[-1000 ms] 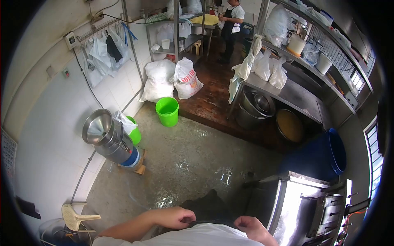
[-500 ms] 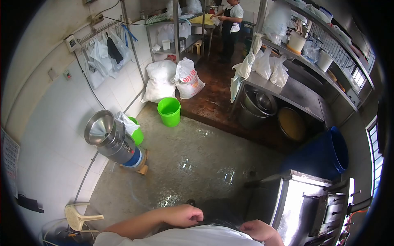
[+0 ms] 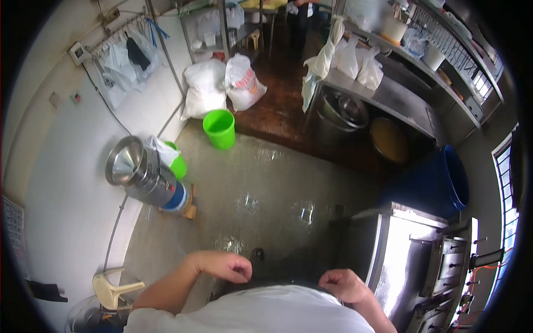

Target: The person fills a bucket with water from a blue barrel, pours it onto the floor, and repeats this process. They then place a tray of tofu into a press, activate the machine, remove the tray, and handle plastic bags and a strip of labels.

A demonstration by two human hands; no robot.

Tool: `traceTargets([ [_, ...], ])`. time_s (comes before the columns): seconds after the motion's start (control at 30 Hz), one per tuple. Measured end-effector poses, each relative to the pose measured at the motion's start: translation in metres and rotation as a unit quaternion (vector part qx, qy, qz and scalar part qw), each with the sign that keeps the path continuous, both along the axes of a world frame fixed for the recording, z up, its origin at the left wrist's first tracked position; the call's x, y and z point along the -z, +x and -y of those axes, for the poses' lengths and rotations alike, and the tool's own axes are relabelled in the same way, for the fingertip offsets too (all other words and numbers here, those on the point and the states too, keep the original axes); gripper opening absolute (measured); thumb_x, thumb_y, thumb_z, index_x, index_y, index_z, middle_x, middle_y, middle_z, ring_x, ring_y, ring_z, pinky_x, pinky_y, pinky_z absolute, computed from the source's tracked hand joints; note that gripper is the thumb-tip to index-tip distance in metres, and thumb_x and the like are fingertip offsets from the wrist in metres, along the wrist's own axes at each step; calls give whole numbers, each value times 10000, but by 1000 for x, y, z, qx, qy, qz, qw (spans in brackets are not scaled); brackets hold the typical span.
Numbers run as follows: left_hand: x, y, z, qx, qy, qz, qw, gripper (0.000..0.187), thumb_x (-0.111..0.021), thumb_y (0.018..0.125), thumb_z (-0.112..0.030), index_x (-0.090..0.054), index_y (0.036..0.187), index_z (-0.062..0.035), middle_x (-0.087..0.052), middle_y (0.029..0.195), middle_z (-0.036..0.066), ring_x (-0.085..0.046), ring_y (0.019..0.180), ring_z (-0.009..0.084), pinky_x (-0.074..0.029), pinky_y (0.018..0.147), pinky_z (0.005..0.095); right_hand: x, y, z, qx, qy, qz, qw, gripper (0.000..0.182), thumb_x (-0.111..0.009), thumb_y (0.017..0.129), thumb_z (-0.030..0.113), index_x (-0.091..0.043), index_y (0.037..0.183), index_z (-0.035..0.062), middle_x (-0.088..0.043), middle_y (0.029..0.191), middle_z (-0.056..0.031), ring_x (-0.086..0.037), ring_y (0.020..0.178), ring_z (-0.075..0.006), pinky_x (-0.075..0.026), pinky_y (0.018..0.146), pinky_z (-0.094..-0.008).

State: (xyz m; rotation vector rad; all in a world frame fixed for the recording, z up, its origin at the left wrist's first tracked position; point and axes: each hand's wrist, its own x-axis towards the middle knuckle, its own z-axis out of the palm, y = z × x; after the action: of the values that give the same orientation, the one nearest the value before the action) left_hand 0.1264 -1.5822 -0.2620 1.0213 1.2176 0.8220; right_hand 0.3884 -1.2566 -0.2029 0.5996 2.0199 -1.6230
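My left hand (image 3: pixel 226 267) is in front of my body at the lower middle, its fingers curled in at the edge of the white shirt (image 3: pixel 277 308). To the right, my right hand (image 3: pixel 343 284) is curled too, at the other side of a dark garment edge (image 3: pixel 288 284) that runs along the shirt. Both hands are close to this dark edge. Whatever the fingers pinch, if anything, is too small to make out.
A steel machine (image 3: pixel 147 177) stands by the left wall, with a green bucket (image 3: pixel 219 129) beyond it. At the lower left is a beige stool (image 3: pixel 114 289). A steel unit (image 3: pixel 402 261) and blue barrel (image 3: pixel 427 183) are on the right. Another person (image 3: pixel 300 25) stands far back.
The view has tipped downward, so the room sits higher. My left hand has moved left and my hands are further apart and further up from the shirt.
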Motion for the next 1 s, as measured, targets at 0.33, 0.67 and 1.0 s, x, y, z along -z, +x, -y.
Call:
traceTargets([
  [0.33, 95, 21, 69, -171, -456, -111, 866, 979, -342, 1014, -817, -731, 1096, 78, -757, 1001, 190, -713, 880, 298, -569, 728, 401, 126, 23, -63, 67, 335, 13, 940, 413, -750, 969, 338, -720, 1194, -7, -764, 1002, -174, -746, 944, -247, -576, 863, -375],
  [0.67, 162, 54, 81, -405, -315, -164, 842, 420, -595, 1031, -387, -712, 964, 11, -731, 977, 251, -711, 886, 427, -548, 808, 500, 258, 77, -37, 235, -137, 209, 939, 521, -707, 1001, 336, -666, 1354, -45, -755, 1232, -161, -708, 1078, -237, -561, 954, -383],
  [1.0, 163, 25, 86, -363, -296, -316, 825, 454, -589, 1043, -446, -686, 1026, -2, -726, 983, 231, -693, 930, 427, -532, 828, 508, 268, 62, -72, 42, 177, 149, 972, 566, -719, 998, 343, -621, 1442, 8, -730, 1298, -182, -685, 1209, -260, -530, 1032, -382],
])
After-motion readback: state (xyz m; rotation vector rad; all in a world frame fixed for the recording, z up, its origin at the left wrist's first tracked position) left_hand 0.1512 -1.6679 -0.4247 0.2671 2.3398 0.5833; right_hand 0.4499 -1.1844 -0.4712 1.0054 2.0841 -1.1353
